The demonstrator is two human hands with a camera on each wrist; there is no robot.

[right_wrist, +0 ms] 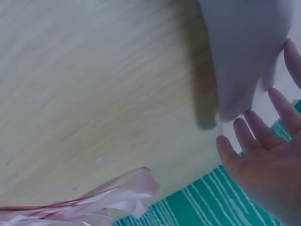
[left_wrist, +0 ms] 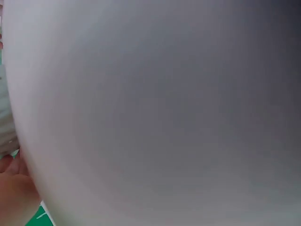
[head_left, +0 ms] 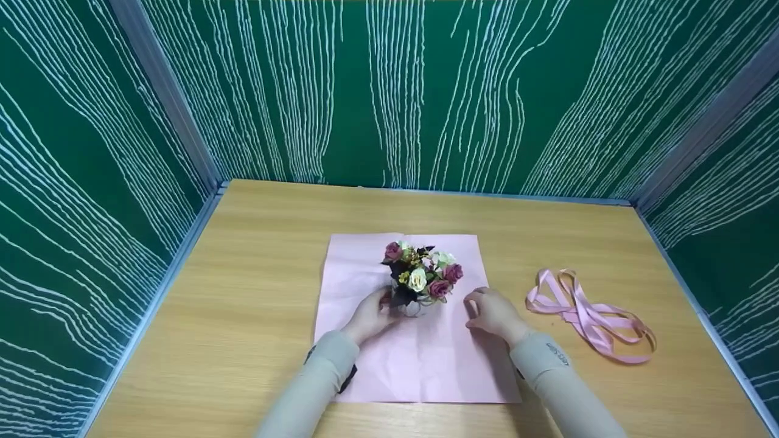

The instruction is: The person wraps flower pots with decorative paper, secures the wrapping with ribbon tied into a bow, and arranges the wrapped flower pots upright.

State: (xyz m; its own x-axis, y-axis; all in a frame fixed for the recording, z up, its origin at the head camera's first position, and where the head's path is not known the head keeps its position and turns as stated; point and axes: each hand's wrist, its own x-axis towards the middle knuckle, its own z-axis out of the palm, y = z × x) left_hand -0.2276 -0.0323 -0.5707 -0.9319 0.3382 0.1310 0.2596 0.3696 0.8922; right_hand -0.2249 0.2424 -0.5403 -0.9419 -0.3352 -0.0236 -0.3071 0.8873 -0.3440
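A small pot of artificial flowers (head_left: pixel 424 274), with purple-red and cream roses, stands on a pink sheet of paper (head_left: pixel 453 365). My left hand (head_left: pixel 370 316) holds the pale pot from its left side; leaves hide some of the fingertips. Most of the left wrist view is a blurred pale surface, with part of the left hand (left_wrist: pixel 16 193) at the lower left edge beside a whitish ribbed thing. To the right of the flowers, my right hand (head_left: pixel 496 313) hovers over the paper's right edge, holding nothing. In the right wrist view its fingers (right_wrist: pixel 261 134) are spread and relaxed.
A loose heap of pink ribbon (head_left: pixel 590 319) lies on the wooden table (head_left: pixel 243 292), right of the paper. Green panels with white wavy lines (head_left: pixel 347 91) stand at the back and both sides, joined by grey corner posts (head_left: pixel 173 97).
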